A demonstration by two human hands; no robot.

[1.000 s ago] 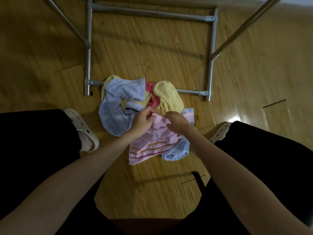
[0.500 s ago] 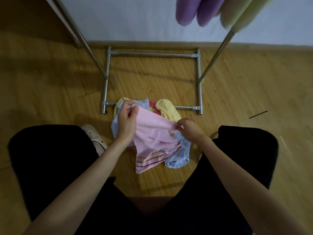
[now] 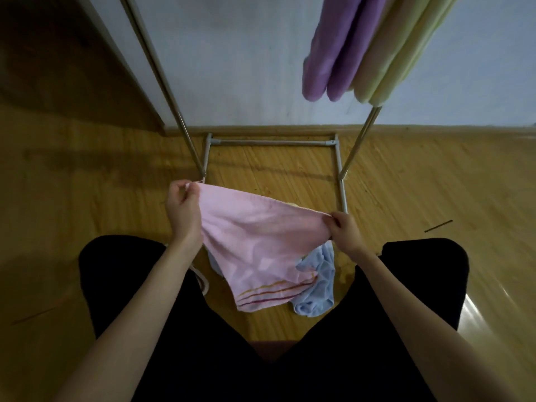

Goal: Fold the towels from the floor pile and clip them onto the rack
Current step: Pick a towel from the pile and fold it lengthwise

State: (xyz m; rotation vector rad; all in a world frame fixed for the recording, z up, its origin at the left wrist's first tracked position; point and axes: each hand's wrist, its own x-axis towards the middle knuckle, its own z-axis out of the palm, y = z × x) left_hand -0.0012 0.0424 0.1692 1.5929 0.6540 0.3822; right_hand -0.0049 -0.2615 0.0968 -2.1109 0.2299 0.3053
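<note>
Both hands pinch the top corners of the pink towel (image 3: 261, 242): left hand (image 3: 182, 207) fingers curled on one corner, right hand (image 3: 343, 230) on the other. It hangs below the fingers, above a blue towel (image 3: 319, 285) on the floor (image 3: 435, 198).

head cam | looks steeply down, forward | near hands | single view

Nubby terry towel (image 3: 261, 239) (matt), glossy wood floor (image 3: 435, 198)
</note>
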